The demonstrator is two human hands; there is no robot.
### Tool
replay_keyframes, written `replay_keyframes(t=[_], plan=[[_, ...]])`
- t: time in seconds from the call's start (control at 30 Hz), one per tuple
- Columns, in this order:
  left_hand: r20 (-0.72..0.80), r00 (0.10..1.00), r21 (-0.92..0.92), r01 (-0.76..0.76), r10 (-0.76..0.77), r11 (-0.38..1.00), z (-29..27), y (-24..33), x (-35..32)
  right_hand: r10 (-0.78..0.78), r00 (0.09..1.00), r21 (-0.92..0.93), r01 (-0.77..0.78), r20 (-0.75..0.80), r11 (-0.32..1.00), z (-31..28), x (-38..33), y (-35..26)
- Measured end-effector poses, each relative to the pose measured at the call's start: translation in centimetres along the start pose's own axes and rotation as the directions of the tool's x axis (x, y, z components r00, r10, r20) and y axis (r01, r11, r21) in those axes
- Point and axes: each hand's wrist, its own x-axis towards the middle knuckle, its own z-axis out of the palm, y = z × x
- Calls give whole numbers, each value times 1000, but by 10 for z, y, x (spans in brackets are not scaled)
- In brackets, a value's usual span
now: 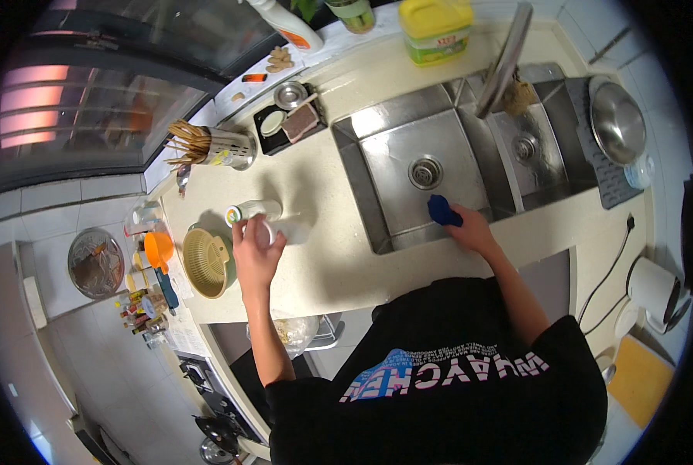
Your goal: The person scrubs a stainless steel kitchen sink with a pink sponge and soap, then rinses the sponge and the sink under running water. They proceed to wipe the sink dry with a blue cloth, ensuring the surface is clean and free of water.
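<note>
My left hand (255,260) is over the counter left of the sink. Its fingers are closed round a small pale, see-through container (265,234), whose exact kind I cannot make out. Just beyond it on the counter is a jar (259,209) with a whitish body and a green and orange lid. My right hand (474,231) grips a dark blue cloth (443,211), bunched up at the near edge of the large steel sink basin (397,174). The palm hides part of the cloth.
A green colander (204,263) is left of my left hand. Farther back stand a chopstick holder (230,149) and a black tray (273,145) with a brown sponge. A tap (505,62) rises behind the sinks. A steel bowl (617,124) sits on a grey mat at right.
</note>
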Motion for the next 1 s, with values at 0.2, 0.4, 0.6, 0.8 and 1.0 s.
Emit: replay_keyframes(t=[0.2,0.4,0.6,0.8,1.0], plan=[[-4,996,32,91,-91,995,30,-57,-38,-32,999,-15,32,7,999,0,5,10],[-113,992,415,5,46,910,36,-19,-51,-57,996,11,58,-66,998,6,-2,12],[-120,929,-271,-369,350,889,77,114,84,-22,999,-2,22,-23,1000,5,0,16],[-351,726,-254,-682,592,686,135,256,280,16,1000,-26,-16,0,1000,0,-1,-3],[157,803,-368,-493,575,789,160,276,315,-46,992,-31,43,-114,999,9,-6,9]])
